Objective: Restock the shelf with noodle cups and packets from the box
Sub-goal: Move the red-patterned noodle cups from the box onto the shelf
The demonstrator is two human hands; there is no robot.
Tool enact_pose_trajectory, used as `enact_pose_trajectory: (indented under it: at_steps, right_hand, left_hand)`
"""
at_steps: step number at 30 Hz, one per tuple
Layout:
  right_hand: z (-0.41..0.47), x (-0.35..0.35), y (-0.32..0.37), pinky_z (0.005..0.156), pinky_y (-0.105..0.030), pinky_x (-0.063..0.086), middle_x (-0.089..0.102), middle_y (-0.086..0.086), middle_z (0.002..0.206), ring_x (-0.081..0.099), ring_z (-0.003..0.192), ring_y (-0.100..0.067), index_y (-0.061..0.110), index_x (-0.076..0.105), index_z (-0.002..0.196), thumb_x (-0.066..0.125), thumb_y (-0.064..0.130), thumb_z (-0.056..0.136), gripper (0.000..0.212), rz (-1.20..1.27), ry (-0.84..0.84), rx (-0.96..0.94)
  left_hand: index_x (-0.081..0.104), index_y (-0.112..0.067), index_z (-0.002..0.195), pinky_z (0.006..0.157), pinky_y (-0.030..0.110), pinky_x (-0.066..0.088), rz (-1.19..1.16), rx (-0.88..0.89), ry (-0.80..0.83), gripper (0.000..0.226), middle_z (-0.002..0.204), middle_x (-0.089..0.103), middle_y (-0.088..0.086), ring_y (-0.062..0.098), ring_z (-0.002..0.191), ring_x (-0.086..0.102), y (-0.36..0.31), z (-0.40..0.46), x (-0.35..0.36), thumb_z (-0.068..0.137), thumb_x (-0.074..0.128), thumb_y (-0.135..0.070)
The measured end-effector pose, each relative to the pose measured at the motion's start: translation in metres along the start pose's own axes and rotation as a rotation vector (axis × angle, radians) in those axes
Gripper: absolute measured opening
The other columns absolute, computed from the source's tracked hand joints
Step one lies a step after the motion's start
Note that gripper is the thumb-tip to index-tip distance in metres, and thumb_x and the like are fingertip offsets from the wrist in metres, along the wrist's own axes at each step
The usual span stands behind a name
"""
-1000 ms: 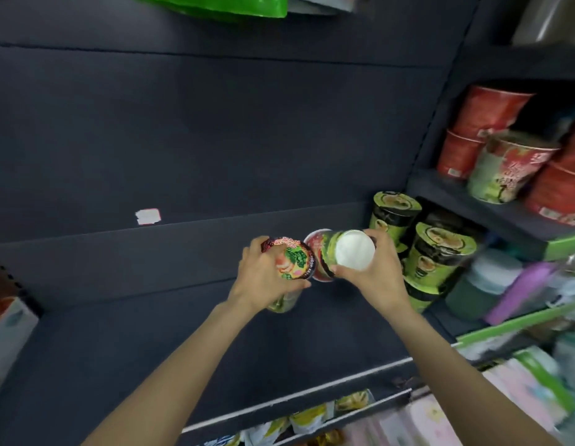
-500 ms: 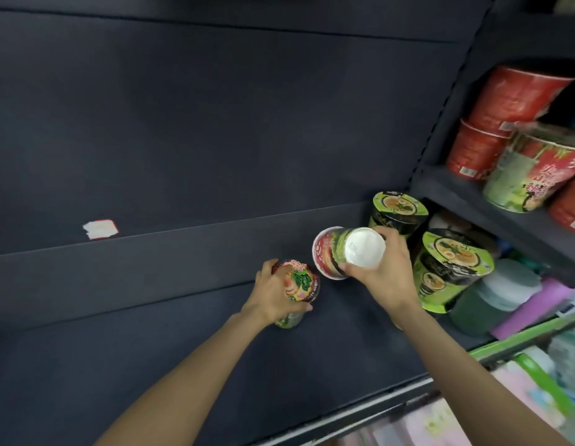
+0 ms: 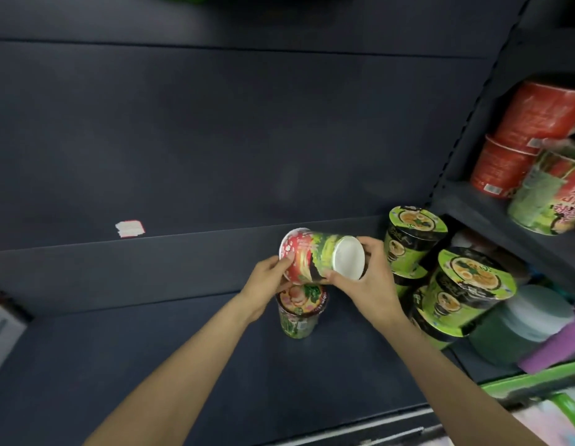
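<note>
Both hands grip one noodle cup (image 3: 318, 255) lying sideways: left hand (image 3: 267, 281) at its lid, right hand (image 3: 370, 281) at its base, above an upright cup (image 3: 300, 312) on the shelf (image 3: 151, 349); green bowls (image 3: 466, 291) at 3 o'clock.

A single wide-angle view is given, taken from the person's head and aimed forward and down along both forearms into a dark shelf (image 3: 215, 365). The hands (image 3: 318, 284) are seen close, near the frame's centre. Stocked shelving beyond the right hand (image 3: 373, 284) is caught at the edge, bent by the lens.
</note>
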State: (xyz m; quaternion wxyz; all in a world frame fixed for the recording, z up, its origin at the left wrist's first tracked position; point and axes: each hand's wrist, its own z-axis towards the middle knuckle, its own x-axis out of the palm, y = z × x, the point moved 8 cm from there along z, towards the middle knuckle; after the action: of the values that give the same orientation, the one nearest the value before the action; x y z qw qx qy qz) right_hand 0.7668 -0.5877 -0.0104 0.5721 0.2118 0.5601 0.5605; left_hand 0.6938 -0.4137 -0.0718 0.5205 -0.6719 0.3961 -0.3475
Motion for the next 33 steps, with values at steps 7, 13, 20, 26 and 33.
enact_pose_trajectory:
  at_steps: [7, 13, 20, 26, 33]
  right_hand:
    - [-0.005, 0.028, -0.006, 0.092, -0.026, 0.04, 0.042, 0.003, 0.121, 0.045, 0.114, -0.013, 0.026, 0.033, 0.132, 0.084, 0.027, 0.062, 0.086, -0.165, 0.257, 0.032]
    - [0.0, 0.048, -0.012, 0.097, -0.046, 0.043, 0.051, 0.003, 0.12, 0.051, 0.113, -0.019, 0.028, 0.034, 0.133, 0.078, 0.049, 0.055, 0.092, -0.319, 0.334, 0.106]
    - [0.001, 0.043, -0.025, 0.092, -0.043, 0.048, 0.055, -0.003, 0.121, 0.056, 0.11, -0.021, 0.018, 0.038, 0.128, 0.084, 0.043, 0.058, 0.087, -0.295, 0.205, 0.149]
    - [0.001, 0.039, -0.038, 0.079, -0.024, 0.042, 0.058, -0.004, 0.121, 0.055, 0.098, -0.014, 0.013, 0.036, 0.129, 0.083, 0.031, 0.066, 0.08, -0.166, 0.164, 0.236]
    - [0.004, 0.042, -0.055, 0.085, -0.027, 0.045, 0.056, -0.002, 0.123, 0.056, 0.109, -0.018, 0.016, 0.035, 0.127, 0.085, 0.03, 0.063, 0.082, -0.13, 0.116, 0.262]
  left_hand:
    - [0.065, -0.015, 0.1, 0.083, 0.025, 0.054, 0.095, 0.199, -0.164, 0.014, 0.096, 0.068, -0.003, 0.015, 0.096, 0.063, -0.027, -0.016, -0.031, 0.086, 0.066, -0.017]
    - [0.066, -0.02, 0.116, 0.093, 0.018, 0.046, 0.509, 0.524, -0.166, 0.039, 0.11, 0.06, -0.008, 0.005, 0.104, 0.057, -0.064, -0.031, -0.021, 0.078, 0.074, -0.011]
    - [0.04, -0.021, 0.139, 0.103, 0.022, 0.034, 0.374, 0.222, -0.114, 0.066, 0.141, 0.042, -0.002, 0.014, 0.129, 0.04, -0.017, -0.022, -0.04, 0.081, 0.072, -0.015]
    - [0.037, -0.017, 0.142, 0.088, 0.031, 0.051, 0.276, -0.188, 0.015, 0.058, 0.124, 0.055, 0.01, 0.023, 0.107, 0.058, 0.048, -0.016, -0.037, 0.09, 0.062, -0.022]
    - [0.043, -0.021, 0.136, 0.068, 0.03, 0.06, 0.093, -0.311, 0.008, 0.053, 0.107, 0.064, 0.019, 0.028, 0.084, 0.069, 0.069, 0.0, -0.027, 0.088, 0.066, -0.018]
